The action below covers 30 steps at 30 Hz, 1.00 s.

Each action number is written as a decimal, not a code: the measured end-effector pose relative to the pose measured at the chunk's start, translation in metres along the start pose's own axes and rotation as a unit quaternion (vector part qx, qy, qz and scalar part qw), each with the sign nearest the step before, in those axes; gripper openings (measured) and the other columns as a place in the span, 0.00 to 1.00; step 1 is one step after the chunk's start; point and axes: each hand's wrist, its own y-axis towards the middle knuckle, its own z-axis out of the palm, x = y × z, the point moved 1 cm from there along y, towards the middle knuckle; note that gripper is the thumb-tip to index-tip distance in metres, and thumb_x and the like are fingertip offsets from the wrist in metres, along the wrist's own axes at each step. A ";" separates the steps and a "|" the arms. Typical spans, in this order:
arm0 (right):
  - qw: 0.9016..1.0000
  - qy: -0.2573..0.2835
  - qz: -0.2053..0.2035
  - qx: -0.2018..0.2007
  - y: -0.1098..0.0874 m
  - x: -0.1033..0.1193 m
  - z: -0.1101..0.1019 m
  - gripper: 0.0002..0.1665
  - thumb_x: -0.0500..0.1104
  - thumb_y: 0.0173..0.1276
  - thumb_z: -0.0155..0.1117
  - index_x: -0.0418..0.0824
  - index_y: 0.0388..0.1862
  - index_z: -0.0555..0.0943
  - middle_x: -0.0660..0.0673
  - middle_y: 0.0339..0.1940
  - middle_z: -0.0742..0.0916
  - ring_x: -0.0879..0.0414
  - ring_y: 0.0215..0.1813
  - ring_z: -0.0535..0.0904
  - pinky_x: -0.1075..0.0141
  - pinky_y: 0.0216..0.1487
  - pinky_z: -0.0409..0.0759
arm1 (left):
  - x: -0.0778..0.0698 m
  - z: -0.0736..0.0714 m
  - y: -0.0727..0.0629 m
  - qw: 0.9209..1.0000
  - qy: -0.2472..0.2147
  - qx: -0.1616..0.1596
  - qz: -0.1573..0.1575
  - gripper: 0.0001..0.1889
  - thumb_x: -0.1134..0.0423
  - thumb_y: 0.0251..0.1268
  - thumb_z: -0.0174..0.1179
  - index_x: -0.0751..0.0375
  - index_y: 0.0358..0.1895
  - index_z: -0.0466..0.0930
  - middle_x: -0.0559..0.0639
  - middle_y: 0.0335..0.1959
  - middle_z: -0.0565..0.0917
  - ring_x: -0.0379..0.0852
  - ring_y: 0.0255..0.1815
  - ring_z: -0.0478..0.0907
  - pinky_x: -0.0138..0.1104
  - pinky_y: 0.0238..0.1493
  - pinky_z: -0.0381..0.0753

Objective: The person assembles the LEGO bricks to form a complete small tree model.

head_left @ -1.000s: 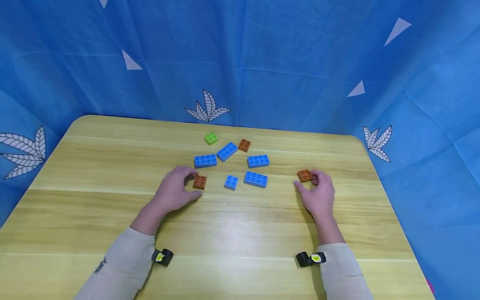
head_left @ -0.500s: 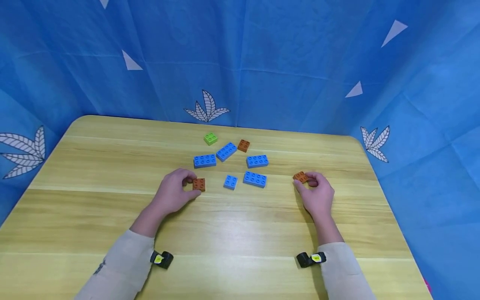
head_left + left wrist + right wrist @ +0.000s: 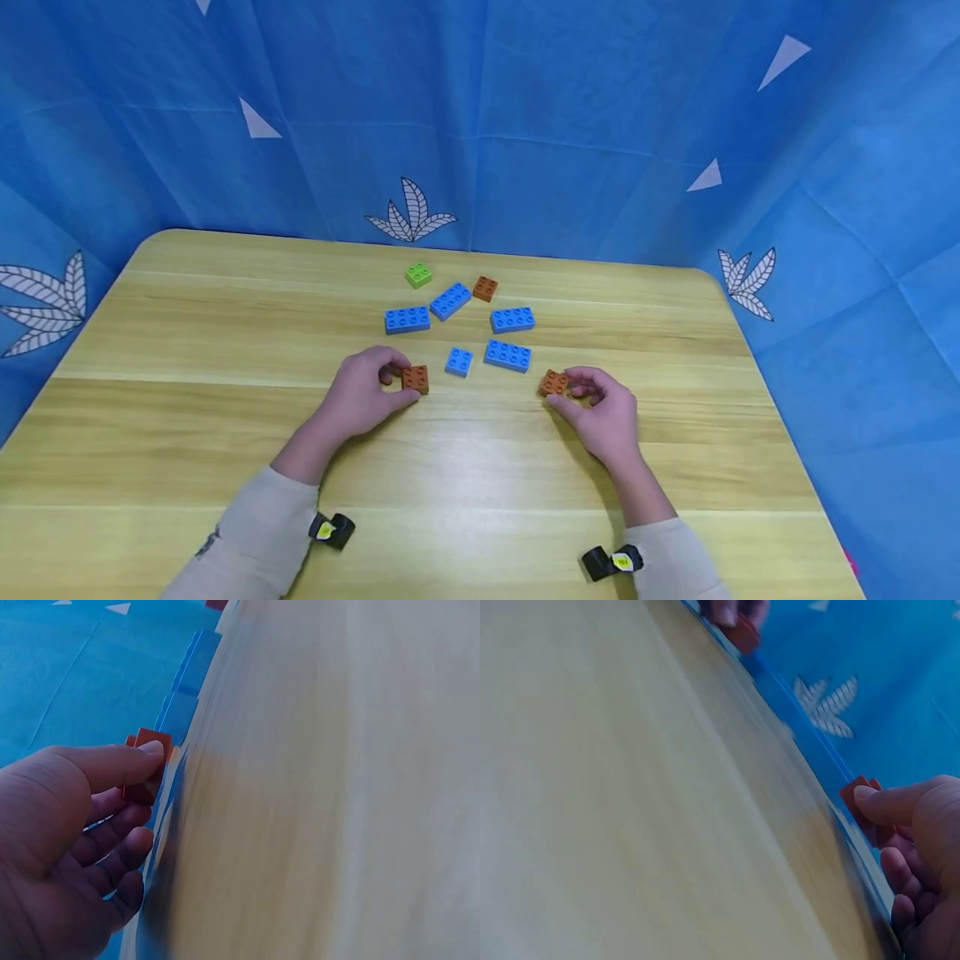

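Note:
My left hand [image 3: 365,392] pinches a square brown toy brick [image 3: 415,379] between thumb and fingers, studs up in the head view. In the left wrist view that brown brick [image 3: 147,766] shows on edge, the thumb across its near side. A second brown brick [image 3: 553,383] is pinched by my right hand [image 3: 603,411], right of the middle of the table. The right wrist view has the right hand [image 3: 922,847] with its thumb on this brick [image 3: 864,804]. A small blue brick [image 3: 459,362] and a long blue brick [image 3: 507,356] lie between the two hands.
Farther back on the wooden table [image 3: 225,317] lie more long blue bricks [image 3: 407,320], [image 3: 450,301], [image 3: 513,320], a third brown brick [image 3: 485,288] and a green brick [image 3: 418,275]. A blue patterned curtain [image 3: 480,125] hangs behind the table.
My right hand has closed on its brown brick and carried it left, toward the middle. My left hand has gripped its brown brick and moved it slightly right and nearer.

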 end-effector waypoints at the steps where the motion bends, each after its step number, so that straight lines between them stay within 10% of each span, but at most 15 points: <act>1: 1.000 0.005 -0.007 0.009 -0.003 0.003 0.004 0.21 0.39 0.52 0.83 0.41 0.45 0.86 0.48 0.37 0.87 0.53 0.38 0.80 0.67 0.36 0.73 | -0.001 0.001 0.000 1.000 -0.002 0.005 0.003 0.19 0.63 0.53 0.77 0.62 0.47 0.83 0.50 0.40 0.82 0.47 0.38 0.75 0.40 0.40 0.76; 16: 0.985 0.023 -0.101 0.137 -0.020 0.044 0.069 0.21 0.41 0.51 0.84 0.45 0.46 0.87 0.56 0.36 0.87 0.58 0.39 0.82 0.60 0.44 0.81 | -0.017 0.007 0.006 1.000 -0.006 0.023 0.021 0.19 0.59 0.53 0.77 0.59 0.47 0.82 0.46 0.36 0.79 0.46 0.35 0.73 0.39 0.36 0.75; 30: 0.979 -0.015 -0.146 0.139 0.006 0.056 0.100 0.20 0.42 0.59 0.79 0.41 0.49 0.86 0.51 0.39 0.87 0.58 0.39 0.81 0.63 0.44 0.81 | -0.021 0.005 0.010 0.999 -0.031 0.004 0.036 0.18 0.62 0.52 0.78 0.60 0.45 0.83 0.47 0.36 0.80 0.48 0.35 0.74 0.39 0.36 0.75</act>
